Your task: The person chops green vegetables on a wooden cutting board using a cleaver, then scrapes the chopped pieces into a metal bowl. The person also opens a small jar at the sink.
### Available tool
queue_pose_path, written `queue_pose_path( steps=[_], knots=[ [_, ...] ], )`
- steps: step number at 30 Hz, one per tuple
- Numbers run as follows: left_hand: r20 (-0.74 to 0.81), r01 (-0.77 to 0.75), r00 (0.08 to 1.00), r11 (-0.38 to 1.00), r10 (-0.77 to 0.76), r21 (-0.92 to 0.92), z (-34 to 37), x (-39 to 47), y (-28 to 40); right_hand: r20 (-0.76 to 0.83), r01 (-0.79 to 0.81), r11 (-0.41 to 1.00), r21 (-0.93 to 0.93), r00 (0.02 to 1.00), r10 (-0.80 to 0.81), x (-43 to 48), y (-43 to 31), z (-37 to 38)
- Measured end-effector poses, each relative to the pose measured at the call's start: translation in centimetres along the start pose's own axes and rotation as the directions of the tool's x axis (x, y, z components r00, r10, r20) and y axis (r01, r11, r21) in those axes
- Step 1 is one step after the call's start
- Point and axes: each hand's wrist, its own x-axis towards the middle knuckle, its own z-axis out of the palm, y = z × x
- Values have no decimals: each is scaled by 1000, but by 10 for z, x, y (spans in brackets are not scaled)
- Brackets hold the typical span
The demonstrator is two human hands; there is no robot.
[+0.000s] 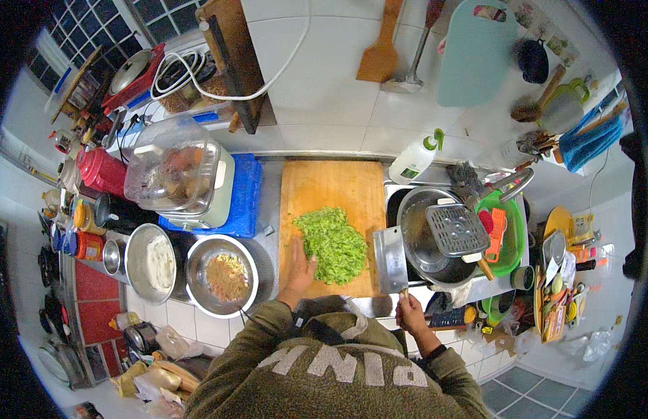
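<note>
A heap of finely chopped green vegetable (334, 246) lies on the wooden cutting board (331, 183). My left hand (301, 269) rests against the heap's lower left edge, its fingers extended and holding nothing. To the right, my right hand (412, 314) grips the handle of a metal cleaver (391, 259). The cleaver's broad blade is beside the board's right edge, near the sink. Left of the board stands a steel bowl (254, 272) holding brown and yellowish contents. Farther left, another metal bowl (173, 283) contains a pale, dough-like mass.
A sink with a large steel basin (407, 209) and grater-like strainer (456, 230) adjoins the board's right side. Behind it stands a white spray bottle (412, 161). A food steamer (222, 194) occupies a blue tray (246, 194) at left. A green basin (517, 235) is farther right.
</note>
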Motion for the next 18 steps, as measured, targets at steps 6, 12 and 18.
queue_pose_path(
  steps=[6, 12, 18],
  knots=[
    [-6, -48, 999, 993, 49, 107, 15, 0, 36, 56, 65, 997, 41, 996, -67, 26, 23, 18],
    [13, 77, 997, 970, -82, 231, 42, 5, 67, 85, -41, 999, -12, 996, 42, 47, 24, 46],
    [-130, 127, 987, 961, -97, 247, 66, 16, 87, 213, -68, 994, -83, 973, 85, 71, 18, 89]
  ],
)
